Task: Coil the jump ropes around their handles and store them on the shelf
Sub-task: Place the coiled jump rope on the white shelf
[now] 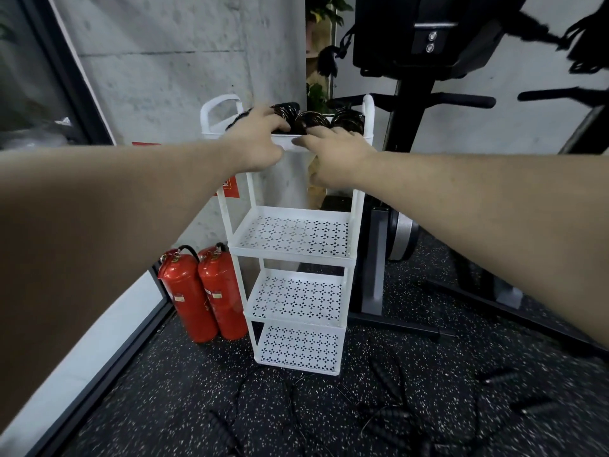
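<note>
Reaching out to the top tray [290, 140] of the white shelf [296, 239], the person has both hands at its near rim; the left hand [257, 136] lies over a dark coiled rope bundle [285, 110] at the left of the tray, fingers spread and bent down onto it, though whether they truly grip it cannot be told; the right hand [333, 143] rests at the rim with its fingers reaching over the edge towards another coiled bundle [311, 122], and its hold cannot be told either. A third bundle [347, 120] sits at the far right of the same tray; so the top tray holds the coiled ropes, side by side and touching or nearly so. The three lower trays hold nothing that shows.

The step in hand seems to be setting a wound rope into place among the others. On the near floor [164, 407], well apart from the shelf's top, loose jump ropes [389, 413] lie uncoiled, their black handles and cords tangled; the task looks only partly done. The next move likely calls for letting go, bending down to the floor, picking one rope free of the tangle and winding its cord round the handles. Two red fire extinguishers [204, 291] stand just left of the shelf.
</note>
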Demonstrator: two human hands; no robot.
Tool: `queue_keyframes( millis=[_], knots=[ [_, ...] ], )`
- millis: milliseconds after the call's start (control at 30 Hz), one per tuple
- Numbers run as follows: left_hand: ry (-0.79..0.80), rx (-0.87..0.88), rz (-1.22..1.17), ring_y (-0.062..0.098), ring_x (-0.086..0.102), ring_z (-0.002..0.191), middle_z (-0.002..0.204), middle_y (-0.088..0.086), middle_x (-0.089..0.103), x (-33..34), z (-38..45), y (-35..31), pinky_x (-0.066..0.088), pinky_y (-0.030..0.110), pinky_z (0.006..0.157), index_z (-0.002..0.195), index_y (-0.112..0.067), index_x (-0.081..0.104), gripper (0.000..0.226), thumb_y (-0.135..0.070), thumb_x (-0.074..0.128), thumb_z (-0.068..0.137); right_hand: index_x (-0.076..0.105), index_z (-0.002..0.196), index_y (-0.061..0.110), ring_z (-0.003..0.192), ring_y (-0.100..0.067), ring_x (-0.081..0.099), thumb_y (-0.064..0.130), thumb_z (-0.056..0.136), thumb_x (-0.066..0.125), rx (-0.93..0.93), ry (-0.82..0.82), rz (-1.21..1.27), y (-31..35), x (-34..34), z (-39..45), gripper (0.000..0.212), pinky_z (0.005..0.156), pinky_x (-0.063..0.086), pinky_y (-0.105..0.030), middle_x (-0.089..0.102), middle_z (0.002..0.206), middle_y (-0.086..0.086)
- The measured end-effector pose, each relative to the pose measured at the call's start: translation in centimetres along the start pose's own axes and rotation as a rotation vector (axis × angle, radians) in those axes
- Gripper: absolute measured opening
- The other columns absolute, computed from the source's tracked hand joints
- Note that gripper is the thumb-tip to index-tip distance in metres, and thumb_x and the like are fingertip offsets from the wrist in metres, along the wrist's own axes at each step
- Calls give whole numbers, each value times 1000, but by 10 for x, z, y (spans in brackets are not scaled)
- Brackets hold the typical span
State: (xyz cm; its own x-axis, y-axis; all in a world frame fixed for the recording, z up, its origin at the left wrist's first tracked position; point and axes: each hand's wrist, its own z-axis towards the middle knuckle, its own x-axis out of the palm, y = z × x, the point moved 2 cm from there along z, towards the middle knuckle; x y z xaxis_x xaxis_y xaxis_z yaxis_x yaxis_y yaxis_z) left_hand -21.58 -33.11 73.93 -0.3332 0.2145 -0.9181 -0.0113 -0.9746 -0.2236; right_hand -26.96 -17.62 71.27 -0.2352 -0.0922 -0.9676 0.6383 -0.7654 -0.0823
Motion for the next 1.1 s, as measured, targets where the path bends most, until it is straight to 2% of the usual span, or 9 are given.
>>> queue_keyframes(
  millis=[133, 333, 433, 533, 700, 800, 900, 1033, 1100],
  knots=[
    [94, 91, -80, 23, 46, 137, 148, 8, 42, 8, -40, -30, 34, 33, 116, 134, -16, 61, 44, -10, 59, 90, 43, 149, 29, 136, -29, 42, 35, 90, 63, -12, 13, -38, 8, -14, -35, 63, 106, 42, -47, 43, 150, -2],
    [134, 156, -198, 28, 59, 104, 127, 11, 55, 23, -107, -84, 47, 34, 84, 127, -3, 61, 33, -13, 60, 95, 58, 116, 26, 109, -28, 60, 31, 90, 59, -4, 103, -79, 9, -26, -118, 26, 72, 43, -34, 55, 108, -2],
    [203, 206, -198, 24, 56, 106, 127, 7, 52, 44, -135, -104, 47, 31, 86, 125, -8, 61, 34, -15, 64, 92, 60, 123, 24, 109, -27, 60, 30, 91, 58, 7, 160, -103, 7, -30, -177, 33, 74, 44, -33, 60, 119, -3],
    [272, 259, -277, 22, 59, 83, 101, 3, 59, 69, -168, -136, 43, 25, 64, 103, -14, 63, 15, -11, 64, 88, 60, 121, 23, 110, -29, 60, 29, 92, 54, 55, 242, -65, 1, -22, -236, 31, 87, 53, -40, 60, 117, -6],
    [415, 317, -280, 13, 56, 73, 98, 2, 62, 120, -230, -193, 39, 25, 58, 111, -20, 57, 18, -16, 62, 94, 61, 121, 20, 110, -29, 60, 29, 93, 56, 163, 374, -1, -15, 7, -331, 30, 92, 52, -41, 61, 116, -6],
    [503, 350, -295, 15, 62, 79, 96, 3, 67, 155, -260, -219, 49, 28, 68, 104, -22, 55, 13, -18, 61, 94, 61, 126, 23, 110, -28, 60, 31, 94, 55, 220, 426, 34, -24, 32, -381, 34, 93, 52, -42, 61, 118, -5],
    [589, 352, -305, 22, 66, 88, 96, 1, 68, 193, -285, -243, 51, 37, 76, 112, -21, 56, 19, -20, 61, 94, 58, 128, 25, 112, -27, 60, 32, 92, 59, 263, 491, 57, -39, 64, -423, 37, 94, 53, -44, 61, 120, -4],
    [694, 337, -335, 10, 60, 73, 90, -7, 64, 247, -311, -266, 44, 23, 57, 123, -22, 54, 27, -21, 61, 96, 52, 139, 28, 120, -26, 56, 33, 93, 59, 302, 569, 87, -63, 112, -463, 47, 98, 50, -42, 56, 131, -3],
    [729, 302, -345, 8, 60, 73, 97, -8, 65, 276, -318, -271, 46, 26, 60, 134, -25, 51, 37, -24, 61, 97, 51, 141, 27, 122, -25, 55, 34, 94, 58, 315, 601, 112, -76, 139, -475, 48, 100, 49, -43, 56, 133, -2]
  ],
)
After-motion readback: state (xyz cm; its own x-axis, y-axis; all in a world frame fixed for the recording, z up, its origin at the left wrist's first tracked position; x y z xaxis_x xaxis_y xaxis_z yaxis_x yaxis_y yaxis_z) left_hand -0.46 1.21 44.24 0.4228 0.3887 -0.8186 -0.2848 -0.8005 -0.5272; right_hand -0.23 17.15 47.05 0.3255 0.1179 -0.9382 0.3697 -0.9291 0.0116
